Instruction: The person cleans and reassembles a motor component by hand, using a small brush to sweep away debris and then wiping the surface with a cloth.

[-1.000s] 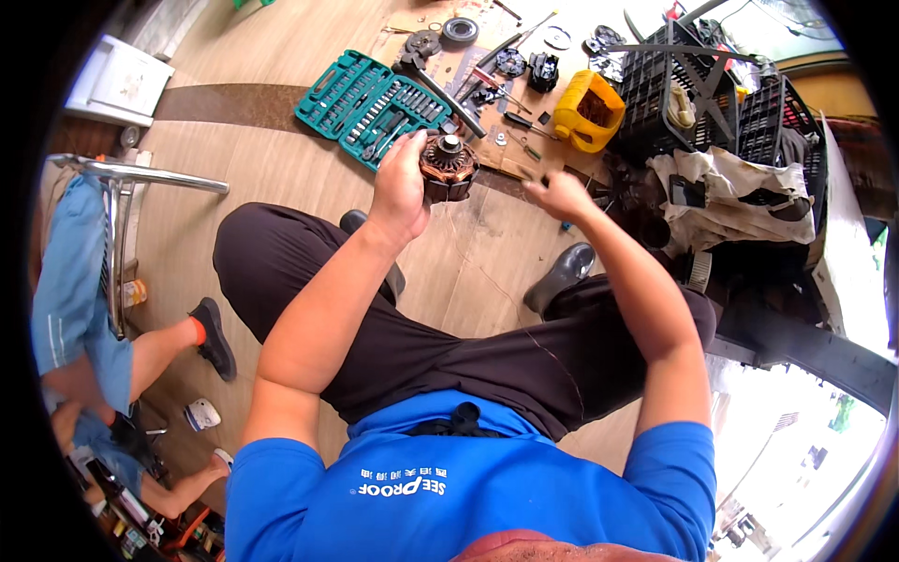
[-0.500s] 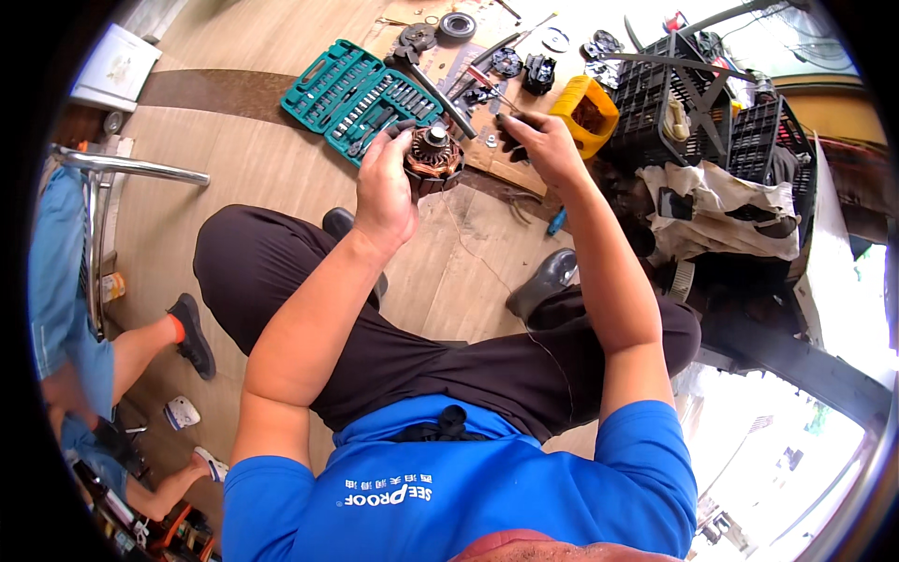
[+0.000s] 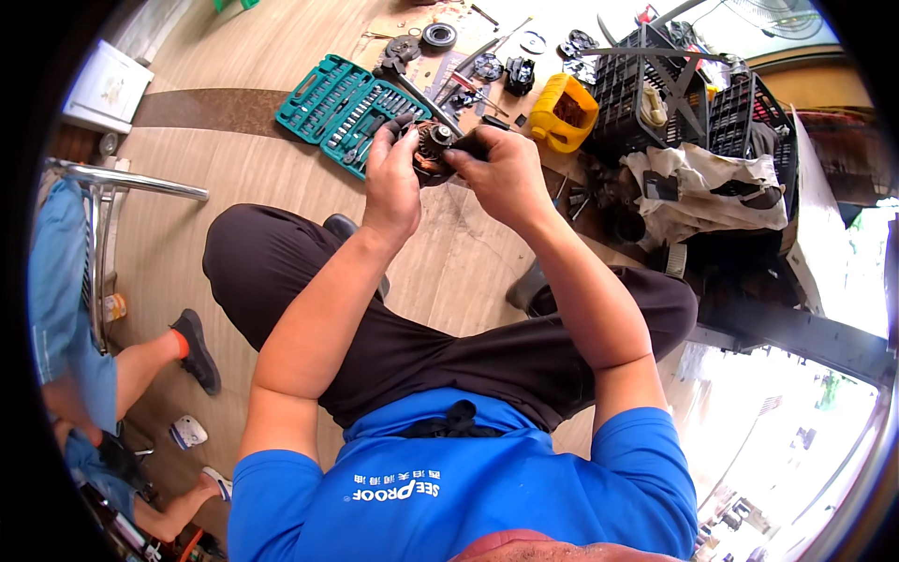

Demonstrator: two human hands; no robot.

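Note:
Held up in front of me is a motor armature (image 3: 433,155), round, with copper windings and a metal shaft end facing up. My left hand (image 3: 391,192) is closed around its left side, with fingertips dark from grime. My right hand (image 3: 504,173) comes in from the right, thumb and fingers pinched against the armature's right edge. Whatever lies between those right fingertips is too small or hidden to name. Just beyond the left hand lies a teal socket set case (image 3: 320,101), opened out with sockets in rows.
A cut-open yellow jug (image 3: 546,117) and black plastic crates (image 3: 646,84) stand at the far right. Loose machine parts, a small wheel (image 3: 438,36) and a red-handled screwdriver (image 3: 464,81) lie beyond my hands. At the left are a chrome bar (image 3: 150,180) and another person's leg (image 3: 145,384).
My right hand has moved left from the parts on the floor to the armature and now pinches at its edge. The left hand still holds the armature, now slightly turned.

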